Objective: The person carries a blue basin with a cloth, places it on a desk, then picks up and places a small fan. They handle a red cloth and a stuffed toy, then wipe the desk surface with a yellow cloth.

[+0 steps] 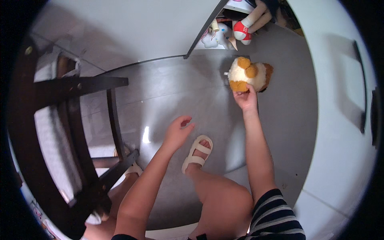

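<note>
My right hand (246, 96) reaches forward and grips a plush toy (254, 75) by its lower edge. The toy is cream-coloured with orange-brown patches and a small white tag on its left side. It is held above the grey floor, though how high I cannot tell. My left hand (179, 130) hovers over the floor nearer to me, its fingers loosely curled and apart, with nothing in them. Just below it is my foot in a cream sandal (198, 153).
A dark wooden chair frame (81, 87) stands at the left. White panels rise ahead (126, 27), and a white cabinet front with a dark handle (361, 87) is at the right. In the opening ahead sit a white cloud-shaped character item (220, 36) and doll-like legs in red shoes (241, 31).
</note>
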A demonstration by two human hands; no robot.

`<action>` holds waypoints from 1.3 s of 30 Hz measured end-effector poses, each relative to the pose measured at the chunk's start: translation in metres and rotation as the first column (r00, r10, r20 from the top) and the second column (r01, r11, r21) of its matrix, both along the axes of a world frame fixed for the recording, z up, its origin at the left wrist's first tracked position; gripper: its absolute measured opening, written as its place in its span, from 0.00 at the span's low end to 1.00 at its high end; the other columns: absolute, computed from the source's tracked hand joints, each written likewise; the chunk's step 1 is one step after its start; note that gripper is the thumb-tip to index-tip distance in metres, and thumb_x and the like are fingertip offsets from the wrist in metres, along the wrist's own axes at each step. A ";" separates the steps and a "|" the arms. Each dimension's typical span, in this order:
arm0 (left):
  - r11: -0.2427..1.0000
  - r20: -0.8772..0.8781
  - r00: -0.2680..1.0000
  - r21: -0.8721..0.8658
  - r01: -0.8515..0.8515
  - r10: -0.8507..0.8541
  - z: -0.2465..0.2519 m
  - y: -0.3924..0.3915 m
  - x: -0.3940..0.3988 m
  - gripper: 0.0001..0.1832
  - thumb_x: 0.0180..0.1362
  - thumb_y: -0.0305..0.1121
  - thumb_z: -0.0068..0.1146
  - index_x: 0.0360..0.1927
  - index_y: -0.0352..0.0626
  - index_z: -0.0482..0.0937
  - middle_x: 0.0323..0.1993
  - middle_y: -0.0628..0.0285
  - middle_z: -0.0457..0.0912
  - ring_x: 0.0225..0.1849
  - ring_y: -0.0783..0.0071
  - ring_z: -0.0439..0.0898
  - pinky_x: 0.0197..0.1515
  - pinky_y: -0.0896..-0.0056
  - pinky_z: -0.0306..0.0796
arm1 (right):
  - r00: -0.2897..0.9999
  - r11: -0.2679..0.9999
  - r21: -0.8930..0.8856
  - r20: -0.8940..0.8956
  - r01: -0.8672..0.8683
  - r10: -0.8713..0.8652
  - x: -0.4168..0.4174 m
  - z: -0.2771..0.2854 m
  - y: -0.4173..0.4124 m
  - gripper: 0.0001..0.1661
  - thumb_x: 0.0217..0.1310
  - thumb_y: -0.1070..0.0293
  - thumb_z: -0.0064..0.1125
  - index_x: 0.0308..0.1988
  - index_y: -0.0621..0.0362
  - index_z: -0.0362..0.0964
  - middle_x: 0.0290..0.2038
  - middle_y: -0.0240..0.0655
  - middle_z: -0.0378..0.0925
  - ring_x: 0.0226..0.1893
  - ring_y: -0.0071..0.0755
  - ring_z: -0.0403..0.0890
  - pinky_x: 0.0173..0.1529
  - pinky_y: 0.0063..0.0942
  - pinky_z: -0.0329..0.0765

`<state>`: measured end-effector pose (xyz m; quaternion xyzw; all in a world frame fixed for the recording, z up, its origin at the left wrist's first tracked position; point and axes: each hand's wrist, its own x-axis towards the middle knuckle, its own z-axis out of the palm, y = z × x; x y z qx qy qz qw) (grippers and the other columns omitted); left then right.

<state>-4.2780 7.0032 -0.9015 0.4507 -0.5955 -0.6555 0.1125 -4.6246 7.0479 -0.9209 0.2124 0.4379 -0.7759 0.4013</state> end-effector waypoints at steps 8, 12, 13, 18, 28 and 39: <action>0.985 0.070 0.994 0.143 -0.093 0.084 -0.087 -0.049 -0.003 0.20 0.62 0.39 0.64 0.53 0.38 0.81 0.47 0.54 0.86 0.49 0.66 0.84 0.53 0.66 0.76 | 0.726 0.961 0.246 -0.683 0.128 0.078 -0.181 -0.065 -0.060 0.20 0.51 0.84 0.56 0.48 0.62 0.71 0.45 0.34 0.75 0.44 0.37 0.79 0.48 0.36 0.80; 0.980 0.127 0.982 0.125 -0.156 0.140 -0.102 -0.076 -0.017 0.18 0.63 0.38 0.63 0.53 0.38 0.82 0.45 0.56 0.86 0.48 0.71 0.84 0.51 0.69 0.76 | 0.547 0.945 0.307 -0.813 0.116 0.198 -0.223 -0.078 -0.117 0.23 0.53 0.80 0.60 0.51 0.58 0.70 0.48 0.34 0.75 0.47 0.40 0.78 0.49 0.40 0.79; 0.974 0.108 0.981 0.140 -0.179 0.164 -0.111 -0.080 -0.020 0.18 0.64 0.38 0.63 0.53 0.38 0.82 0.45 0.57 0.86 0.47 0.71 0.84 0.51 0.69 0.76 | 0.519 0.937 0.323 -0.828 0.131 0.213 -0.232 -0.078 -0.134 0.23 0.54 0.80 0.60 0.51 0.58 0.69 0.49 0.34 0.75 0.48 0.40 0.78 0.50 0.40 0.79; 0.896 0.005 0.960 0.359 -0.263 0.280 -0.133 -0.101 -0.037 0.19 0.67 0.41 0.60 0.55 0.39 0.80 0.47 0.62 0.86 0.47 0.74 0.82 0.51 0.71 0.74 | 0.481 0.909 0.376 -0.840 0.181 0.252 -0.247 -0.095 -0.203 0.24 0.58 0.75 0.59 0.55 0.55 0.67 0.52 0.34 0.74 0.51 0.41 0.77 0.54 0.42 0.77; 0.866 -0.055 0.938 0.405 -0.292 0.342 -0.121 -0.106 -0.055 0.18 0.66 0.39 0.60 0.53 0.38 0.80 0.45 0.61 0.86 0.43 0.75 0.82 0.49 0.72 0.74 | 0.473 0.808 0.584 -0.737 0.085 0.483 -0.370 -0.173 -0.112 0.26 0.68 0.66 0.57 0.63 0.50 0.63 0.58 0.34 0.72 0.57 0.42 0.75 0.61 0.46 0.72; 0.842 0.075 0.924 0.390 -0.373 0.375 -0.063 -0.031 -0.029 0.16 0.67 0.38 0.58 0.51 0.38 0.80 0.42 0.61 0.87 0.40 0.75 0.82 0.44 0.74 0.73 | 0.790 0.860 0.510 -0.524 -0.010 0.320 -0.166 -0.050 -0.101 0.42 0.71 0.57 0.52 0.76 0.36 0.42 0.74 0.29 0.55 0.76 0.45 0.53 0.74 0.57 0.51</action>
